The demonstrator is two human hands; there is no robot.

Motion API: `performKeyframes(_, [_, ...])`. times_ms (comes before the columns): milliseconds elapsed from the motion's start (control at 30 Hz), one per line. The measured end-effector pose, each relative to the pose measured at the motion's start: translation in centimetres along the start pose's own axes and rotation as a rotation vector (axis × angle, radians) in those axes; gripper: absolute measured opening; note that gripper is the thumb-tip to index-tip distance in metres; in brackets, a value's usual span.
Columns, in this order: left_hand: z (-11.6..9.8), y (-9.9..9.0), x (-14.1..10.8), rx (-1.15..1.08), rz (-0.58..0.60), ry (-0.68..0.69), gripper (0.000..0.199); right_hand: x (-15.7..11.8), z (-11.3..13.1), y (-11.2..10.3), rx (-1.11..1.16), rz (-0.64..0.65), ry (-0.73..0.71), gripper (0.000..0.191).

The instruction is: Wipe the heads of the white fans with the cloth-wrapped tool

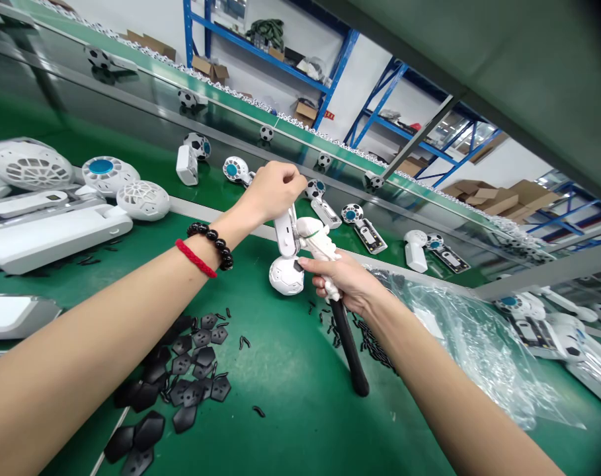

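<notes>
My left hand (278,188) is closed around the upper end of a white handheld fan (286,233), whose round football-patterned head (287,276) points down towards me. My right hand (347,281) grips a hammer (350,350) with a black handle; its head (317,237) looks wrapped in white material and is beside the fan's body. The right thumb lies at the edge of the fan's round head, by a dark patch. Below my left forearm, black pentagon pieces (201,357) lie loose on the green table (280,410).
Small black strips (374,344) lie near my right forearm, beside clear plastic bags (479,357). Stacked white fans (57,225) stand at the left, more at the right. Past a pale rail, a green conveyor belt (151,152) carries spaced fan parts. Blue shelves (265,49) rise behind.
</notes>
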State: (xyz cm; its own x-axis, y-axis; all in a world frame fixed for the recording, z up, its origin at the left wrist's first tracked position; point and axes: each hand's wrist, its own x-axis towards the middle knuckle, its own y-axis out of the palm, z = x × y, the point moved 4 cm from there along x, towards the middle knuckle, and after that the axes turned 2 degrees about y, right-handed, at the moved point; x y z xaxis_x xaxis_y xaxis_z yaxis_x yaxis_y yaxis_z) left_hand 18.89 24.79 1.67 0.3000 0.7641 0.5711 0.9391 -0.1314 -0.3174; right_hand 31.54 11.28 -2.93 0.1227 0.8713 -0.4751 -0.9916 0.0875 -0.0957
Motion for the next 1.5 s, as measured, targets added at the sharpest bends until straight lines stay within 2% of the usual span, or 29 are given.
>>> performKeyframes(233, [0.1, -0.2, -0.1, -0.01, -0.012, -0.016, 0.032, 0.2, 0.3, 0.2, -0.05, -0.048, -0.067, 0.029])
performKeyframes(300, [0.1, -0.2, -0.2, -0.022, -0.006, -0.015, 0.032, -0.5, 0.5, -0.2, -0.059, -0.094, -0.128, 0.029])
performKeyframes(367, [0.2, -0.2, -0.3, -0.032, 0.001, -0.026, 0.032, -2.0, 1.0, -1.2, -0.129, -0.218, -0.284, 0.035])
performKeyframes(400, [0.2, -0.2, -0.3, -0.034, 0.003, -0.034, 0.032, -3.1, 1.4, -1.8, -0.232, -0.293, -0.403, 0.041])
performKeyframes(467, [0.2, -0.1, -0.3, -0.034, 0.006, -0.041, 0.032, -5.3, 2.1, -2.2, -0.597, -0.372, -0.63, 0.051])
performKeyframes(533, [0.2, -0.1, -0.3, -0.036, 0.007, -0.033, 0.032, -6.9, 2.2, -1.8, -1.018, -0.36, -0.754, 0.052])
performKeyframes(567, [0.2, 0.0, -0.2, -0.038, 0.005, -0.025, 0.032, -7.5, 2.1, -1.7, -1.138, -0.365, -0.782, 0.05])
performKeyframes(667, [0.0, -0.1, -0.2, -0.023, -0.007, -0.012, 0.034, -8.7, 2.2, -1.3, -1.143, -0.537, -0.939, 0.052])
performKeyframes(733, [-0.1, -0.2, -0.3, -0.009, -0.005, -0.02, 0.036, -8.6, 2.0, -0.5, -1.204, -0.519, -0.927, 0.059])
performKeyframes(833, [-0.2, -0.2, -0.3, -0.009, 0.004, -0.02, 0.038, -8.1, 1.8, 0.3, -1.445, -0.349, -0.744, 0.067])
performKeyframes(900, [-0.2, -0.2, -0.3, -0.008, -0.003, -0.004, 0.037, -8.5, 2.5, 0.0, -1.357, -0.408, -0.775, 0.061])
performKeyframes(1000, [-0.1, -0.2, -0.3, 0.001, -0.011, 0.01, 0.035, -9.8, 3.5, -0.7, -1.082, -0.601, -0.943, 0.052])
performKeyframes(1067, [0.0, -0.3, -0.3, -0.004, -0.005, -0.001, 0.035, -10.2, 3.3, -0.6, -0.946, -0.642, -0.983, 0.052])
performKeyframes(1133, [0.2, -0.5, -0.3, -0.015, 0.015, -0.029, 0.033, -9.9, 2.4, 0.1, -0.787, -0.528, -0.912, 0.045])
performKeyframes(1167, [0.3, -0.6, -0.3, -0.021, 0.031, -0.052, 0.033, -9.5, 1.8, 0.9, -0.717, -0.403, -0.812, 0.036])
performKeyframes(1233, [0.8, -0.7, -0.4, -0.031, 0.082, -0.111, 0.032, -8.6, 0.0, 3.3, -0.665, -0.067, -0.544, 0.009])
performKeyframes(1267, [1.1, -0.7, -0.4, -0.037, 0.112, -0.15, 0.031, -8.4, -0.9, 4.7, -0.69, 0.097, -0.419, 0.009])
performKeyframes(1300, [1.4, -0.7, -0.5, -0.043, 0.14, -0.19, 0.031, -8.3, -1.7, 6.0, -0.739, 0.221, -0.325, 0.018])
performKeyframes(1367, [2.1, -0.6, -0.6, -0.05, 0.199, -0.271, 0.029, -8.1, -2.7, 7.9, -0.86, 0.313, -0.261, 0.028])
performKeyframes(1500, [3.7, -0.3, -1.1, -0.071, 0.316, -0.434, 0.025, -7.7, -4.0, 9.6, -1.048, 0.255, -0.249, 0.029])
